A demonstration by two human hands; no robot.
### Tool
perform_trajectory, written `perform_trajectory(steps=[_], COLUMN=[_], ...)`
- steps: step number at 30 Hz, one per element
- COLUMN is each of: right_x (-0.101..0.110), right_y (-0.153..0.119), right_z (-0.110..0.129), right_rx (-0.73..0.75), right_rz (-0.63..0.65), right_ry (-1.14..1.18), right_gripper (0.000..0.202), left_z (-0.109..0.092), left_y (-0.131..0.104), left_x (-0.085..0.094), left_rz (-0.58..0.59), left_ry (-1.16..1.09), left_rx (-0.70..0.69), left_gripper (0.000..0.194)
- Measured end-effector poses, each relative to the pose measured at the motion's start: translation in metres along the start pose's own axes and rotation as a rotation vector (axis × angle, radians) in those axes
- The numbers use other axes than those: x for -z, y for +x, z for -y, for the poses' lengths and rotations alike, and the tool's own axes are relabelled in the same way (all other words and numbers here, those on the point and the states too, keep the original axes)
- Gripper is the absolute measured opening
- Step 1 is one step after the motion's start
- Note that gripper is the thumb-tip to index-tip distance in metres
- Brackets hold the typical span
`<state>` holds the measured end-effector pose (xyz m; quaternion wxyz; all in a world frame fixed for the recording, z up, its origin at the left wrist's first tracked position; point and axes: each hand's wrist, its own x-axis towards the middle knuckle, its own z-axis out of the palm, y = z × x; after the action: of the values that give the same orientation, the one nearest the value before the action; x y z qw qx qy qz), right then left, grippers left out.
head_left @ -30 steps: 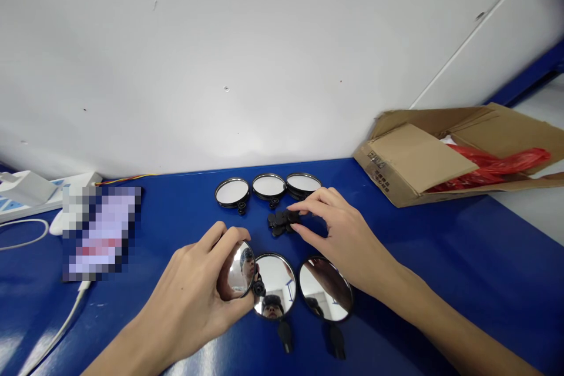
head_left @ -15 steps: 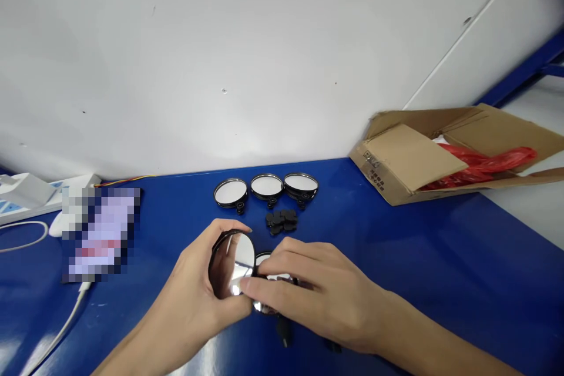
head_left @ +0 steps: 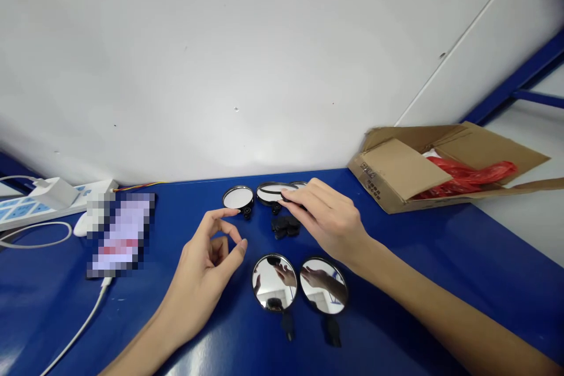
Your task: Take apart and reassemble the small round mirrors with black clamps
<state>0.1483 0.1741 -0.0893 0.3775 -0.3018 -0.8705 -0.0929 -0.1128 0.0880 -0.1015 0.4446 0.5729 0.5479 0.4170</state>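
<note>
My right hand (head_left: 326, 211) is at the back row, fingers pinched on the dark rim of a round mirror (head_left: 287, 187). That mirror is seen at a slant and overlaps the middle back mirror (head_left: 267, 195). My left hand (head_left: 214, 258) holds nothing, its thumb and index finger apart. Just beyond its fingertip lies the left back mirror (head_left: 238, 197), with a small black ball mount. In front lie two round mirrors with black stems, the left one (head_left: 274, 283) and the right one (head_left: 324, 286). Small black parts (head_left: 285, 226) are piled between the rows.
An open cardboard box (head_left: 396, 176) with a red plastic bag (head_left: 471, 176) stands at the right. At the left are a pixelated phone (head_left: 121, 229), a white cable (head_left: 83, 323) and a power strip (head_left: 70, 200). A white wall (head_left: 242, 59) rises behind the blue table (head_left: 418, 282).
The mirror has left my left hand, which has opened. My right hand has moved away from me to the back row, uncovering the two front mirrors. The view has shifted slightly.
</note>
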Motion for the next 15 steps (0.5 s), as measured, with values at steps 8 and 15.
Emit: perform_trajectory(steps=[8,15], right_x=[-0.021,-0.023], right_y=[0.001,0.004], right_z=[-0.020,-0.017], right_rx=[0.016,-0.007], right_rz=[0.215,0.249], right_ry=[-0.076,-0.060], right_gripper=[0.034,0.033], left_z=[-0.003,-0.003], left_y=[-0.001,-0.002], left_x=[0.002,0.001], left_rz=[0.023,0.052], left_ry=[0.061,0.090], left_rx=[-0.023,-0.027], left_gripper=[0.030,0.029])
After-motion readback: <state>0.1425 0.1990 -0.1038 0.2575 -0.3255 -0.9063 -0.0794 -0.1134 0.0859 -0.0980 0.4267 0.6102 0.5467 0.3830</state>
